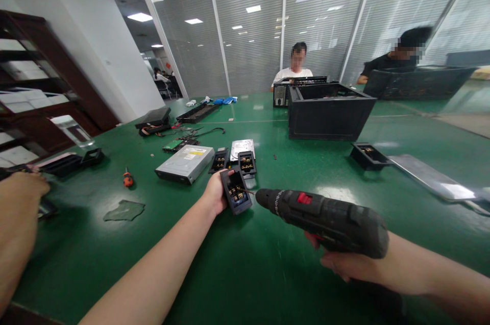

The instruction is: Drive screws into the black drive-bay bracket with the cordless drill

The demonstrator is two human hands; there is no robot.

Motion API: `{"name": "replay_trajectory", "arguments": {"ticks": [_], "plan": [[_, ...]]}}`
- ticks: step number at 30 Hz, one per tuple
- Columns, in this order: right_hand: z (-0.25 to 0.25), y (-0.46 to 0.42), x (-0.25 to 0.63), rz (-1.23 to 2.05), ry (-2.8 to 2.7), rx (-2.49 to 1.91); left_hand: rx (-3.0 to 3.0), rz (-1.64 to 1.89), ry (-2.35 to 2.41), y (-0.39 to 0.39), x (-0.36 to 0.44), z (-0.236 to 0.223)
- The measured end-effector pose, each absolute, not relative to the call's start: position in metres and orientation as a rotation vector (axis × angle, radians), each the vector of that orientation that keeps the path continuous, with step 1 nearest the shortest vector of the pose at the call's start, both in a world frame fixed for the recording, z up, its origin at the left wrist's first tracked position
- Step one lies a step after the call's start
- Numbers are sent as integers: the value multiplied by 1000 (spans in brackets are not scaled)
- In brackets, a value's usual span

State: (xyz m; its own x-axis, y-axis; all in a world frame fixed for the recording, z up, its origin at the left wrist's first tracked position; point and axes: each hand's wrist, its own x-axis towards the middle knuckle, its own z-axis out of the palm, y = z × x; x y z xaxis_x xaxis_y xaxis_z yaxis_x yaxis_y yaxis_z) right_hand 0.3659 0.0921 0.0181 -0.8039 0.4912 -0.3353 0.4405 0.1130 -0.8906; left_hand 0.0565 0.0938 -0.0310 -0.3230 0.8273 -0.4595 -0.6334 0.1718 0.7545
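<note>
My left hand (215,194) grips a small black box (240,206) with brass-coloured terminals inside, tilted up above the table. Its fingers are partly hidden behind the box. A black cordless drill (325,220) with a red switch is wrapped in my right hand (354,263). The drill's thin bit points left into the box's open face; whether it touches a terminal is unclear. Two similar black boxes, one (219,160) on the left and one (247,161) on the right, lie just behind, beside a hard drive (242,147) and a silver optical drive (187,161).
On the green table (291,274) are an orange screwdriver (127,178), a grey-green scrap (124,210), another black box (368,155) and a silver slab (432,177). A large black case (325,116) stands behind. Another person's arm (19,213) reaches in at left; two people sit opposite.
</note>
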Motion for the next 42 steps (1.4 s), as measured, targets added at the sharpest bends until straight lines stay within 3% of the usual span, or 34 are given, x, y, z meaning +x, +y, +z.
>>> {"name": "replay_trajectory", "arguments": {"ticks": [42], "plan": [[21, 91, 366, 1793, -2346, -952, 252, 1474, 1205, 92, 56, -31]]}}
